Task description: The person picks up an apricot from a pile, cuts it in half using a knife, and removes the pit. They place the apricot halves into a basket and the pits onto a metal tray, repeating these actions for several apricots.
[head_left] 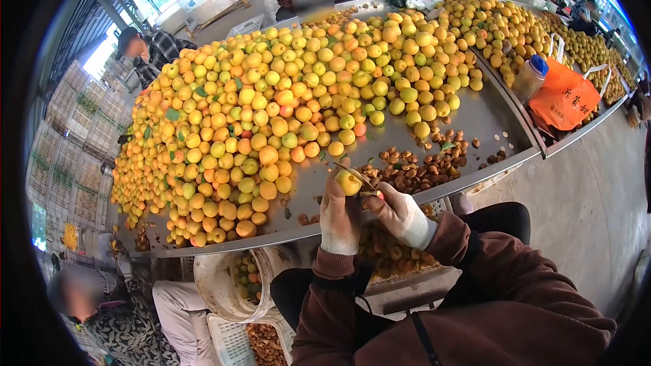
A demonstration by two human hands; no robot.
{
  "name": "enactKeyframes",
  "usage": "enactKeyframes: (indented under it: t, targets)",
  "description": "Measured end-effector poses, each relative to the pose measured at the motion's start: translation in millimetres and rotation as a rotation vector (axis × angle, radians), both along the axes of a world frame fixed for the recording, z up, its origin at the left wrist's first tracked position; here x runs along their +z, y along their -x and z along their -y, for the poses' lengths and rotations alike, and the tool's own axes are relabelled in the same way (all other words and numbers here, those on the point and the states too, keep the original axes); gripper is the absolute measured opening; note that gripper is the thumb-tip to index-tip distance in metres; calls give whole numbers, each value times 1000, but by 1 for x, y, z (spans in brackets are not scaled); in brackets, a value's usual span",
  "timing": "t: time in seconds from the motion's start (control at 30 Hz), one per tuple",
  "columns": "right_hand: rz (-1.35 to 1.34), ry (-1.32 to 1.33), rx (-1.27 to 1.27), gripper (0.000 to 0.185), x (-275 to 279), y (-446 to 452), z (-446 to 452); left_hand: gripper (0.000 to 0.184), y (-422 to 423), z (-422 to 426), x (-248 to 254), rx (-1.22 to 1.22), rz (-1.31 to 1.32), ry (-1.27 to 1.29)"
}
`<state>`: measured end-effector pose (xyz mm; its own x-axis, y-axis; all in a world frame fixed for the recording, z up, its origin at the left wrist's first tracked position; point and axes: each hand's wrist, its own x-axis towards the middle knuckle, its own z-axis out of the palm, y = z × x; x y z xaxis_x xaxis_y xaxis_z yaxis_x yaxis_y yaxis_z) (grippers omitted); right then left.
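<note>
Both of my hands wear pale work gloves and meet over the near edge of the metal table. My left hand (340,220) is closed around a yellow apricot (349,182). In my right hand (405,217) is a small knife (357,175), its thin blade lying against the apricot. The grip on the knife is partly hidden by the fingers. Just beyond my hands, brown apricot pits (413,171) are scattered on the table. A large heap of whole apricots (258,115) spreads behind them.
Below the table edge are a crate of apricot pieces (393,247), a white bucket (203,278) with fruit and a white basket (227,339) of pits. An orange bag (563,98) and a blue-capped jar (530,80) stand right. Several people sit around the table.
</note>
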<state>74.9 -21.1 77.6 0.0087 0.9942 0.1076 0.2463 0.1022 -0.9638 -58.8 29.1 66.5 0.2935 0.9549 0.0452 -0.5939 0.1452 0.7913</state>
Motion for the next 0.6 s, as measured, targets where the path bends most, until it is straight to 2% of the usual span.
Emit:
enactKeyframes:
  t: [0.07, 0.17, 0.23, 0.4, 0.47, 0.5, 0.53, 0.6]
  targets:
    - [14, 27, 10, 29, -1, 0, 0, 73, 2, -2, -6, 20, -43, -28]
    - [71, 10, 1, 27, -1, 0, 2, 65, 1, -3, -16, 53, -104, -75]
    - [82, -21, -24, 26, -7, 5, 2, 66, -6, -1, -16, 156, -205, -144]
    - [98, -80, -75, 26, -26, 5, -2, 63, -11, 3, -17, 197, -238, -85]
    - [105, 12, -69, 26, -12, 3, -4, 64, -13, 4, -2, 303, -546, -433]
    - [132, -60, -47, 28, -11, 1, -5, 65, -15, 4, 1, 338, -563, -413]
    - [157, -129, -29, 30, -10, 1, -5, 65, -15, 5, 4, 336, -565, -413]
    - [207, -121, -31, 34, -8, 3, -4, 63, -15, 10, 8, 84, -54, 2]
